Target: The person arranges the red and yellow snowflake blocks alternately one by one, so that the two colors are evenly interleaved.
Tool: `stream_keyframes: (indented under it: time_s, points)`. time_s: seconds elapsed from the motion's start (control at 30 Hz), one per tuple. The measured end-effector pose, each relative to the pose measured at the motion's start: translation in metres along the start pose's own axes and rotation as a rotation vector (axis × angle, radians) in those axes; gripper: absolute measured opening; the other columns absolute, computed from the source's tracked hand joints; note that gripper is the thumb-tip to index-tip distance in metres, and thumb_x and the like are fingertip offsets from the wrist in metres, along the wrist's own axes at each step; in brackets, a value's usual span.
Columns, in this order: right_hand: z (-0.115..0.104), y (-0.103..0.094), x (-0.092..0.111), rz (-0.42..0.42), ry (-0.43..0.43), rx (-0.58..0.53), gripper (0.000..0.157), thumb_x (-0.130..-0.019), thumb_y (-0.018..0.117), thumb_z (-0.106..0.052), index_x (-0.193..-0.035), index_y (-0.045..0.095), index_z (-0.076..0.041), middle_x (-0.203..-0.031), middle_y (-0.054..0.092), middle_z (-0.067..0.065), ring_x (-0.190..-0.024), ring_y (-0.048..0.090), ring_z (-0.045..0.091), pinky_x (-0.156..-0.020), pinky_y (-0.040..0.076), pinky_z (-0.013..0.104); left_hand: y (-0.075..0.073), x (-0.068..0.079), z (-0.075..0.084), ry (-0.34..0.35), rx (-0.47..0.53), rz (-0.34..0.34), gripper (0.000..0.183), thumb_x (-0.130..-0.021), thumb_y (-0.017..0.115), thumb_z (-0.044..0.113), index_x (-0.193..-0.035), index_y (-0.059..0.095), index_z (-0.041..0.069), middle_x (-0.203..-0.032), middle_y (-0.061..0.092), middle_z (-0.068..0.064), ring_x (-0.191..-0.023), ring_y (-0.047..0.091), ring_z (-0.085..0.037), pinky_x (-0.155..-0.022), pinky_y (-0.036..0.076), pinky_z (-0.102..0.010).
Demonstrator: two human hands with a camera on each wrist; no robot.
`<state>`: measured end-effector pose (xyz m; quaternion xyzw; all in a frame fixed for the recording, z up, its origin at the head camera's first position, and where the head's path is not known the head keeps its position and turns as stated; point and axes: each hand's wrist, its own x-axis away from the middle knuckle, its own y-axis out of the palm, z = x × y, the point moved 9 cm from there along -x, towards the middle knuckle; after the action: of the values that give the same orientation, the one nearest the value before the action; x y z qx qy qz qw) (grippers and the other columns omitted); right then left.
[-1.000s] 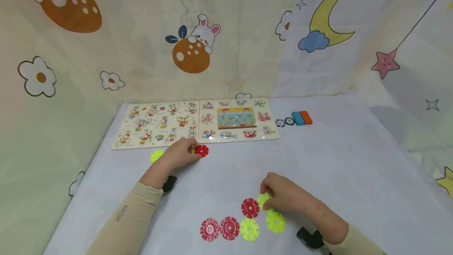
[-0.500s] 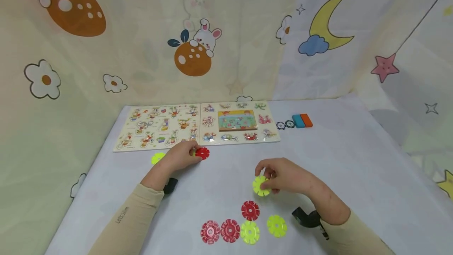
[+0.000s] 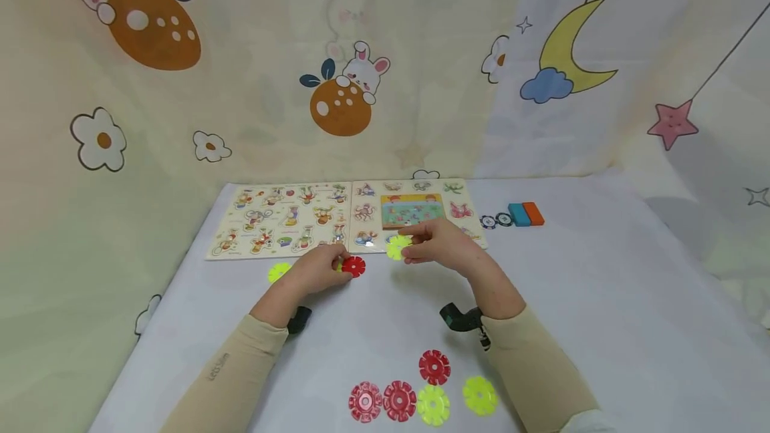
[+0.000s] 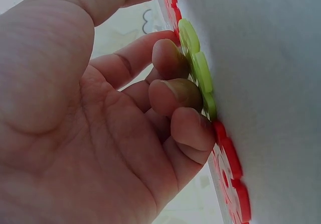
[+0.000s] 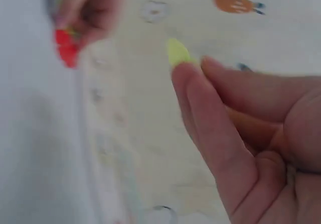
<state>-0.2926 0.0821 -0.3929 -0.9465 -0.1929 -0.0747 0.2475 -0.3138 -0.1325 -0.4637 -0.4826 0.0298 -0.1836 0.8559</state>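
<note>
r hand [image 3: 442,246] w/ fingers [image 5: 213,118] pinching ylw disc [image 3: 396,247] abv tbl [image 3: 601,299]; l hand [image 3: 315,269] grips red disc [image 3: 357,266].

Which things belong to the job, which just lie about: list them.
Likely the job:
yellow-green notched plastic disc in the right hand
red and yellow-green discs at the left hand
similar foreground discs

Probably lying about:
cream picture boards
blue and orange rectangular blocks
black-and-white round chips

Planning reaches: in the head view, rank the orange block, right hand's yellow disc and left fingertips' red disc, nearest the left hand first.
1. Red disc, against the left hand.
2. Yellow disc, pinched by the right hand.
3. Orange block, farther right.
</note>
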Motion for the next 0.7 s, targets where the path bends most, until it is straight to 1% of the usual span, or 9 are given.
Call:
stream_keyframes:
  time_s: [0.07,0.13,0.23,0.27,0.4,0.5,0.6,0.7]
  points:
    - [0.012,0.010,-0.013,0.039,0.017,0.038,0.043,-0.080,0.076,-0.021,-0.121,0.065,-0.014,-0.083,0.054,0.010,-0.076,0.060,0.020,-0.065,0.048,0.029,0.003,-0.001,0.002,0.003,-0.005,-0.005,0.032,-0.079,0.075,0.032,-0.104,0.061,0.018,-0.072,0.052,-0.002,-0.066,0.047,-0.016,-0.058,0.036,-0.031]
    - [0.023,0.021,-0.023,0.063,0.025,0.065,0.042,-0.080,0.076,-0.020,-0.120,0.066,-0.012,-0.083,0.054,0.008,-0.076,0.057,0.019,-0.063,0.046,0.028,0.005,-0.001,0.004,0.004,-0.002,-0.010,0.032,-0.079,0.075,0.032,-0.104,0.061,0.018,-0.072,0.052,-0.002,-0.066,0.048,-0.016,-0.058,0.036,-0.031]
    - [0.035,0.032,-0.033,0.104,0.012,0.135,0.041,-0.081,0.075,-0.021,-0.120,0.066,-0.012,-0.084,0.056,0.004,-0.077,0.051,0.017,-0.061,0.042,0.025,0.006,-0.001,0.006,0.005,-0.005,-0.010,0.033,-0.078,0.075,0.034,-0.103,0.061,0.019,-0.072,0.052,-0.002,-0.066,0.048,-0.016,-0.058,0.037,-0.031]
    - [0.037,0.035,-0.035,0.113,0.002,0.148,0.041,-0.081,0.075,-0.021,-0.120,0.066,-0.012,-0.085,0.056,0.004,-0.077,0.051,0.017,-0.061,0.043,0.025,0.006,-0.001,0.006,0.004,-0.004,-0.008,0.033,-0.078,0.075,0.034,-0.103,0.061,0.019,-0.072,0.052,-0.002,-0.066,0.048,-0.016,-0.058,0.037,-0.031]
    - [0.039,0.043,-0.037,0.147,-0.055,0.232,0.042,-0.080,0.076,-0.020,-0.119,0.065,-0.010,-0.083,0.056,0.002,-0.076,0.051,0.017,-0.061,0.043,0.027,0.004,-0.001,0.006,-0.001,-0.005,0.001,0.032,-0.078,0.075,0.033,-0.102,0.061,0.019,-0.072,0.052,-0.002,-0.065,0.048,-0.016,-0.058,0.036,-0.032]
    - [0.037,0.046,-0.037,0.169,-0.090,0.310,0.038,-0.079,0.076,-0.019,-0.114,0.067,-0.008,-0.081,0.056,0.002,-0.074,0.050,0.016,-0.062,0.041,0.028,0.002,0.001,0.007,-0.009,-0.010,0.000,0.032,-0.079,0.075,0.033,-0.103,0.061,0.018,-0.073,0.052,-0.002,-0.066,0.048,-0.017,-0.058,0.037,-0.032]
    - [0.037,0.049,-0.038,0.174,-0.109,0.340,0.033,-0.080,0.076,-0.018,-0.110,0.069,-0.007,-0.081,0.055,0.001,-0.076,0.049,0.016,-0.063,0.041,0.028,0.000,0.002,0.007,-0.018,-0.029,-0.010,0.034,-0.080,0.074,0.032,-0.107,0.061,0.017,-0.076,0.053,-0.001,-0.070,0.049,-0.017,-0.061,0.039,-0.032]
    - [0.037,0.052,-0.041,0.170,-0.109,0.341,0.032,-0.081,0.075,-0.019,-0.111,0.069,-0.008,-0.083,0.055,0.001,-0.077,0.049,0.016,-0.063,0.042,0.027,-0.003,0.004,0.007,-0.023,-0.045,-0.021,0.037,-0.081,0.074,0.033,-0.111,0.061,0.016,-0.081,0.054,-0.001,-0.075,0.050,-0.017,-0.065,0.040,-0.032]
